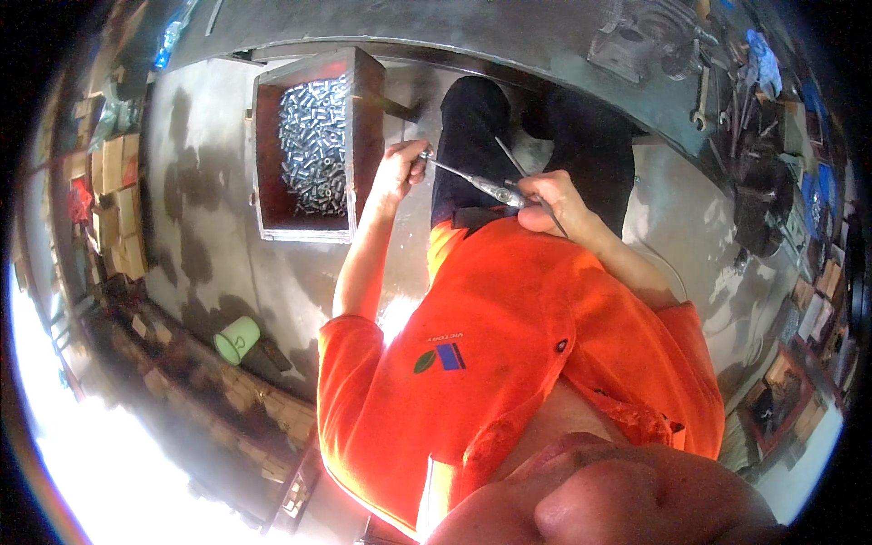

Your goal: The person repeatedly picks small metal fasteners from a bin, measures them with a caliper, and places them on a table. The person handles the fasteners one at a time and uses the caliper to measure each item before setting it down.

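Observation:
My left hand [401, 173] is closed, pinching a small metal piece [424, 155] at its fingertips. In my right hand [556, 202] is a slim silver handheld rotary tool [495, 191]. Its thin shaft [451, 170] points left and meets the small piece at my left fingertips; I cannot tell whether it goes inside. A thin dark rod or hose [510, 155] crosses at my right hand, partly hidden by the fingers. Beside my left forearm, an open-topped box [367, 127] holds many small silver cylindrical metal parts [313, 145].
A grey metal workbench [436, 23] runs across the front, with wrenches [700, 100] and a blue cloth [763, 64] at its right. A green cup [237, 341] lies on the stained floor [204, 163] at left. Stacked cardboard boxes [123, 204] line the left side.

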Available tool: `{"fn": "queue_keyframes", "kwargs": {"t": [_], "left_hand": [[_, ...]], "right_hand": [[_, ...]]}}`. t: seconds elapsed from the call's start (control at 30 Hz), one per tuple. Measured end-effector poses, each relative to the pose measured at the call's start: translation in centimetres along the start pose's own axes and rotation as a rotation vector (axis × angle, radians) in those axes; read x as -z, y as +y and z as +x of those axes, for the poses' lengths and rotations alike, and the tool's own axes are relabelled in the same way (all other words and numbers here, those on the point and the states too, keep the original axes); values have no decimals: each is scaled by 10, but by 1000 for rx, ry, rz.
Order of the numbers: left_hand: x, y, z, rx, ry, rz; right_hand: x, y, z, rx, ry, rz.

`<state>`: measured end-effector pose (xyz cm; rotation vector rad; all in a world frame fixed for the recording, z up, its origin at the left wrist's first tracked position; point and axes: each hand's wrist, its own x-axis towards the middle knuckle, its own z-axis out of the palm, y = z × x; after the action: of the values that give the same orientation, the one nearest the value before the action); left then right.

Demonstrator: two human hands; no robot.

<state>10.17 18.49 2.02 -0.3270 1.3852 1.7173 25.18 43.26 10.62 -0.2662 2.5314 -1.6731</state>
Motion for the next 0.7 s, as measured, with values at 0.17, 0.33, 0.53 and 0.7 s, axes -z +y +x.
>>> {"fn": "queue_keyframes", "kwargs": {"t": [0.17, 0.33, 0.53, 0.7], "left_hand": [[-4, -5, 0, -38, 115, 50], [17, -2, -14, -99, 121, 148], [-41, 35, -47, -262, -37, 85], [-72, 50, -59, -320, -347, 19]], "right_hand": [[3, 6, 3, -14, -23, -19], [4, 7, 6, 52, -32, 15], [4, -2, 26, 245, -30, -174], [19, -17, 41, 283, 121, -165]]}}
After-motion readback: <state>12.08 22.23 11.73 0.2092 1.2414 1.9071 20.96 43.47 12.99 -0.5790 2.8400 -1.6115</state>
